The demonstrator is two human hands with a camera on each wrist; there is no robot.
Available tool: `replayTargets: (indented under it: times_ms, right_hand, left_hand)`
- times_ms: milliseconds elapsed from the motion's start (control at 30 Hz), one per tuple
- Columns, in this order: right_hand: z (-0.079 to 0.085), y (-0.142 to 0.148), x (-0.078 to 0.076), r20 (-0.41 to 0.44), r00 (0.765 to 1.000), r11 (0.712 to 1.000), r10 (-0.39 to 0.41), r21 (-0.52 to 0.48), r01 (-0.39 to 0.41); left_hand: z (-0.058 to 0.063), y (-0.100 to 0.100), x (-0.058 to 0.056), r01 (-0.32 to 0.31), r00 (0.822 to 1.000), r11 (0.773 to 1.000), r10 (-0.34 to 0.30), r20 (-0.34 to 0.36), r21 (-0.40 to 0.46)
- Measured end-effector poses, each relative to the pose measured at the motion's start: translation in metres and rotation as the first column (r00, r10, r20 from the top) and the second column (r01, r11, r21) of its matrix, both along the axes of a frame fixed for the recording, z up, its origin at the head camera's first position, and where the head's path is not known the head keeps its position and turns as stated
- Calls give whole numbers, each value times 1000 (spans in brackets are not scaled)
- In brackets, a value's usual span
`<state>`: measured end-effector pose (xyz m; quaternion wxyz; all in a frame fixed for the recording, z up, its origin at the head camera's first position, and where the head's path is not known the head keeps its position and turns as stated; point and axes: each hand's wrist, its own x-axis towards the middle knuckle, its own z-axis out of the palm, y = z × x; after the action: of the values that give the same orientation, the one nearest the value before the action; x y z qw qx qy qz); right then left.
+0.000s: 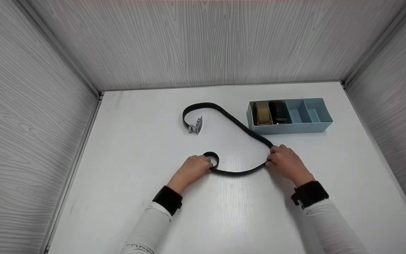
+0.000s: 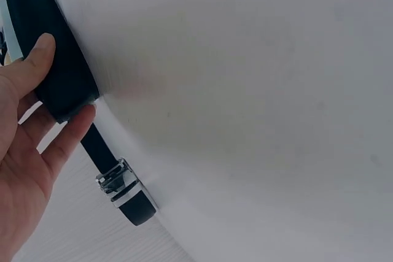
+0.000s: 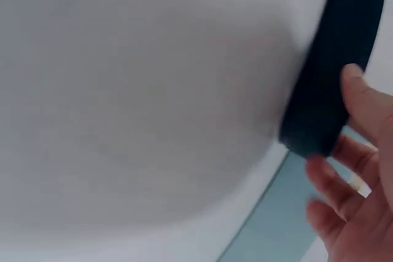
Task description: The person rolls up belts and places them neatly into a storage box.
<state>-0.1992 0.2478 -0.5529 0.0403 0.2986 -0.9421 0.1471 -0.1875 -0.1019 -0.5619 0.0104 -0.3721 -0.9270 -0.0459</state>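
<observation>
A black belt (image 1: 236, 173) stands on its edge in a wide curve across the white table. Its silver buckle (image 1: 198, 125) lies at the far end, left of the middle. My left hand (image 1: 194, 168) grips the near end, where the strap curls into a small loop; in the left wrist view its thumb (image 2: 44, 44) presses the strap's face with fingers behind. My right hand (image 1: 287, 162) pinches the strap at its right-hand bend, and in the right wrist view the thumb (image 3: 355, 78) lies on the strap, with fingers at its lower edge.
A pale blue divided box (image 1: 291, 128) stands at the back right, beside the strap. A tan rolled belt (image 1: 262, 113) and a dark rolled belt (image 1: 278, 112) sit in its two left compartments. Grey wood-grain panels (image 1: 203, 42) enclose the table behind and at both sides.
</observation>
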Motion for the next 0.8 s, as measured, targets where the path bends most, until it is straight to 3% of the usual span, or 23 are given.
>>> replayTargets:
  times_ms: [100, 200, 333, 467, 667, 800]
  right_hand:
    - [7, -18, 6, -32, 999, 999, 28, 30, -27]
    - [10, -43, 14, -5, 996, 996, 86, 40, -86]
    - [7, -80, 22, 3, 983, 981, 184, 58, -184]
    - [1, -110, 24, -62, 972, 970, 227, 105, -220]
    - [-5, -123, 18, -132, 961, 961, 241, 172, -217]
    - [-5, -123, 13, -131, 962, 962, 239, 170, -215]
  left_hand:
    - [0, 1, 1, -4, 999, 1000, 3, -35, -13]
    - [0, 1, 1, -6, 999, 1000, 5, -41, -14]
    - [-1, 1, 1, -10, 999, 1000, 10, -39, -9]
    - [-1, 1, 0, -2, 999, 1000, 2, -42, -7]
    - [-1, -1, -1, 11, 1000, 1000, -10, -23, 21]
    - [1, -2, -1, 13, 1000, 999, -13, -1, 38]
